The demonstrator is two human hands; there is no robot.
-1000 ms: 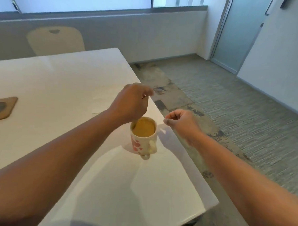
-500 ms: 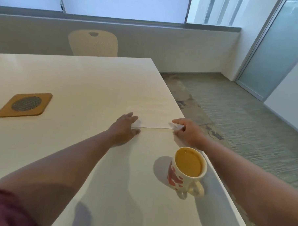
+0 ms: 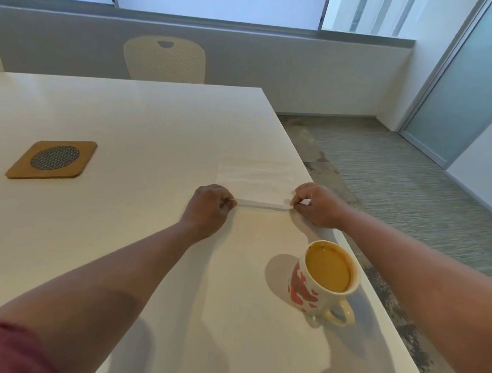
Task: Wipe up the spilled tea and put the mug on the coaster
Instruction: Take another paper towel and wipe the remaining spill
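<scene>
A white paper napkin (image 3: 255, 175) lies flat on the white table (image 3: 129, 119) close to its right edge. My left hand (image 3: 210, 204) pinches the napkin's near left corner and my right hand (image 3: 314, 203) pinches its near right corner; the near edge is lifted slightly off the table. A white mug (image 3: 324, 280) with red hearts, full of milky tea, stands upright near the right edge, under my right forearm, handle toward me. The square brown coaster (image 3: 53, 159) with a round mesh centre sits at the far left. No spilled tea is visible.
The table's right edge drops to grey carpet (image 3: 407, 199) just beside the mug. A cream chair (image 3: 164, 58) stands behind the far edge, with part of another at the far left. A glass door (image 3: 463, 91) is at the right.
Both hands went from hovering above the mug to the napkin, first resting flat on it, now pinching its near corners and raising that edge. The view shifted left, bringing the coaster into sight.
</scene>
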